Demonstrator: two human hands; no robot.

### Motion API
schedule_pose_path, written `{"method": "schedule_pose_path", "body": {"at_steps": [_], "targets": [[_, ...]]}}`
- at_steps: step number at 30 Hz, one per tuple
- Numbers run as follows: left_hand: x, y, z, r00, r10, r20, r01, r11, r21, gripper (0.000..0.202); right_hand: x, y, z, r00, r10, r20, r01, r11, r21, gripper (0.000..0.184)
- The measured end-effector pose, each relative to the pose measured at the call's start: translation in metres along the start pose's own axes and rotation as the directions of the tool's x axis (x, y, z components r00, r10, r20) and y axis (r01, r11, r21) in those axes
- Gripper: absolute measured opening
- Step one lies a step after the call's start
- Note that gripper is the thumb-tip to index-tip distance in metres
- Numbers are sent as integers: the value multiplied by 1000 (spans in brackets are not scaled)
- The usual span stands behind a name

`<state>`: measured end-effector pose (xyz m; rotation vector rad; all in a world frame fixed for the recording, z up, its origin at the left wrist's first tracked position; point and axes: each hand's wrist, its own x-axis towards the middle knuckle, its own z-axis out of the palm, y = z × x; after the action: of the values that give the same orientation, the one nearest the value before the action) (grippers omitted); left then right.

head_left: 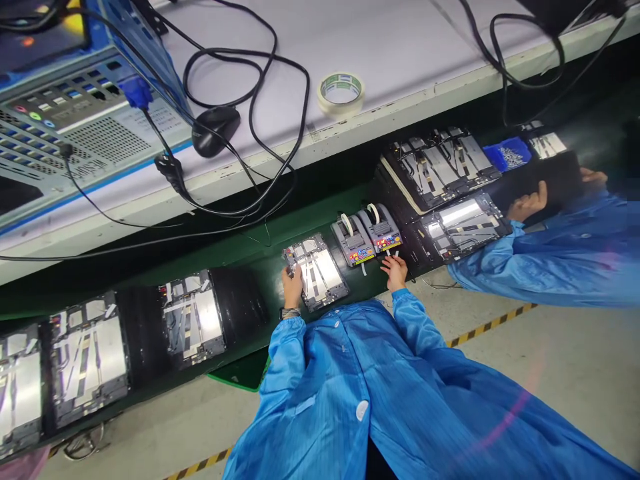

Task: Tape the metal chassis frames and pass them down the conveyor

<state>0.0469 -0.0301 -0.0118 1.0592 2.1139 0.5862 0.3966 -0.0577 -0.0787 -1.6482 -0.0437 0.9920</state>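
On the green belt point(310, 217), left fingers point(290, 272) clamp a tablet frame point(317, 272), right fingers point(395, 264) spread beside tape dispensers point(367, 233).

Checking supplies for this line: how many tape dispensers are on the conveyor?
2. Both stand side by side on the green conveyor: one tape dispenser sits just left of the other, which is nearest the person's right hand.

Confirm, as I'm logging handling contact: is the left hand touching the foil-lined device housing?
Touching: the head view shows the left hand on the edge of the foil-lined device housing, fingers curled over its rim.
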Motion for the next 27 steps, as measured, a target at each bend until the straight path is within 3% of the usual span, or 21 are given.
{"method": "schedule_pose_path", "body": {"at_steps": [4, 10, 17, 22, 27], "targets": [[5, 1, -7, 996, -79, 50, 82, 995, -59, 52, 11, 0, 13, 1000, 15, -25, -14, 1000, 23, 39], [7, 0, 3, 993, -119, 16, 120, 987, -107, 52, 12, -1, 27, 997, 46, -69, -41, 996, 75, 39], [10, 14, 6, 994, -113, 7, 113, 990, -81, 74, 10, -4, 26, 979, 81, -185, -60, 991, 117, 35], [5, 18, 5, 990, -137, 31, 141, 968, -208, 72, 10, -12, 25, 971, 141, -194, -105, 978, 181, 32], [6, 9, 4, 989, -130, 64, 142, 963, -228, 67, 11, -19, 28, 968, 172, -183, -134, 970, 202, 36]]}}
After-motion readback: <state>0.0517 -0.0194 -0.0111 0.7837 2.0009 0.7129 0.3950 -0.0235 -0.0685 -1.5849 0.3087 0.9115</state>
